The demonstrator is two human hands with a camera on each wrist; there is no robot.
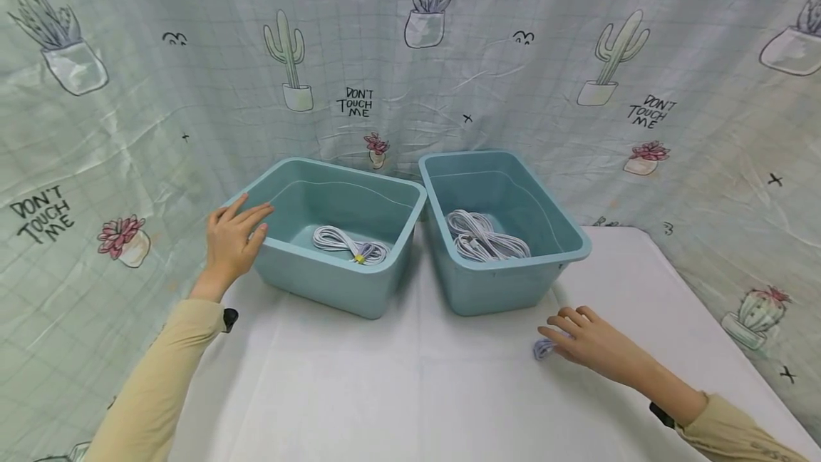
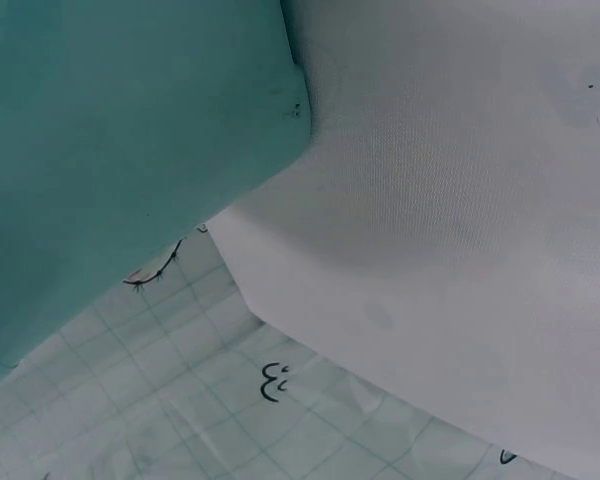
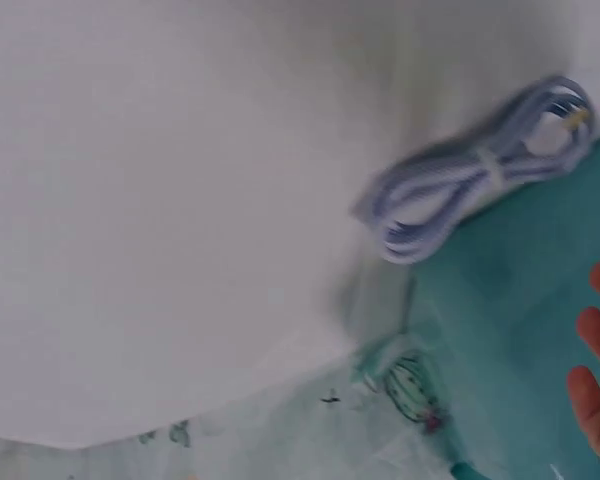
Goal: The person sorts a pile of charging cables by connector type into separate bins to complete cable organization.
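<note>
Right hand (image 1: 593,341) lies flat on the desk (image 1: 410,391), fingers straight, tips touching a small coiled cable (image 1: 544,349), apparently ungripped. Pinching the bundle at its tie should keep it coiled. Left hand (image 1: 232,239) rests open on the left bin (image 1: 333,276) rim, steadying it.
</note>
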